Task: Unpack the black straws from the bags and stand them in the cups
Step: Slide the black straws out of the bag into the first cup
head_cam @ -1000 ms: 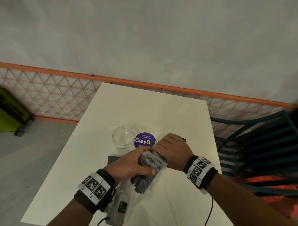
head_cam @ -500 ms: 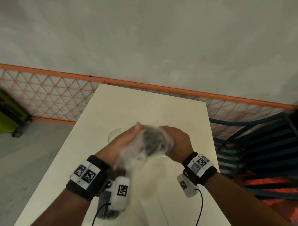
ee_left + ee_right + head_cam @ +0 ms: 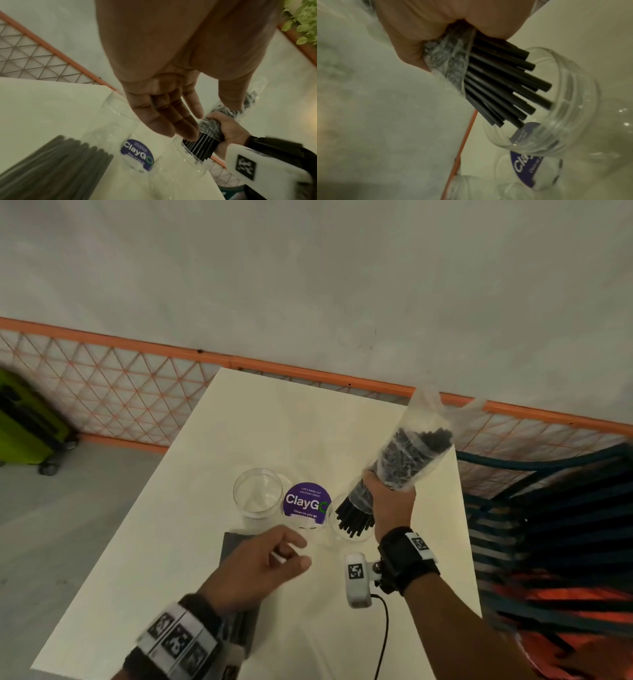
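My right hand [image 3: 390, 501] grips a clear plastic bag [image 3: 411, 450] of black straws, held tilted above the table. The straws' lower ends [image 3: 352, 518] stick out of the bag's open bottom into the mouth of a clear cup [image 3: 331, 529]. The right wrist view shows those straws [image 3: 505, 83] fanning into that cup [image 3: 573, 108]. My left hand [image 3: 284, 549] hovers just left of the cup, fingers relaxed and holding nothing, as the left wrist view of the hand [image 3: 171, 115] confirms. Another clear cup [image 3: 257, 494] stands empty further left.
A second pack of black straws [image 3: 236, 542] lies under my left forearm. A purple ClayGo sticker [image 3: 306, 503] marks the white table [image 3: 274, 433] between the cups. A dark slatted chair [image 3: 548, 508] stands at the right and a green suitcase [image 3: 27, 422] on the floor at the left.
Both hands were working the bag together. Now my left hand has let go and dropped back, and my right hand has raised the bag over the right cup with straws sliding out.
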The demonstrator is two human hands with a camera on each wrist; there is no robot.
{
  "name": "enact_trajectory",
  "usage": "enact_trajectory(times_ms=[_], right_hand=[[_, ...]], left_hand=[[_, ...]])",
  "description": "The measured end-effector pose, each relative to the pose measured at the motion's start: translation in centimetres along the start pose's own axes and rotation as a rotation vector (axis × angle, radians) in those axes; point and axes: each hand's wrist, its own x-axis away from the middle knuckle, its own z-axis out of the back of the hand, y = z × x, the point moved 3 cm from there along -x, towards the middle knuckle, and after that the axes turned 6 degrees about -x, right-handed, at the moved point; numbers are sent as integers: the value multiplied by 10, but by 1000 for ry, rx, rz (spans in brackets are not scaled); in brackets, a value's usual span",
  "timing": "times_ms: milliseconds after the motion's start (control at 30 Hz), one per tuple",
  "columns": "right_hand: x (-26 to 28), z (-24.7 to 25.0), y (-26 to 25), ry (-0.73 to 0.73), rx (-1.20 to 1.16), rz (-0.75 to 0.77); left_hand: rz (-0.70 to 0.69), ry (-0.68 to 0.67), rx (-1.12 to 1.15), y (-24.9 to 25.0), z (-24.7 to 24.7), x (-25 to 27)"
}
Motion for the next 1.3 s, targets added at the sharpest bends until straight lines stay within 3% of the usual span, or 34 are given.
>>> enact_trajectory(times_ms=[233, 467, 700, 933, 1133, 1233, 1300], right_hand=[[-3, 3, 20, 1, 89, 7], [11, 16, 39, -57, 243, -38], [20, 25, 26, -111, 130, 33], [15, 24, -42, -5, -103, 154], [40, 57, -94, 256, -82, 138], [47, 98, -76, 262, -2, 29], [53, 126, -42, 264, 179, -55]], left_hand=[[76, -39, -66, -31, -18, 29], [14, -40, -114, -17, -25, 33], [10, -47, -128, -17, -27, 34], [-4, -29, -103, -26, -27, 35], [-49, 7, -78, -31, -31, 38], [-61, -2, -91, -33, -34, 39], [-58, -4, -85, -36, -36, 38]])
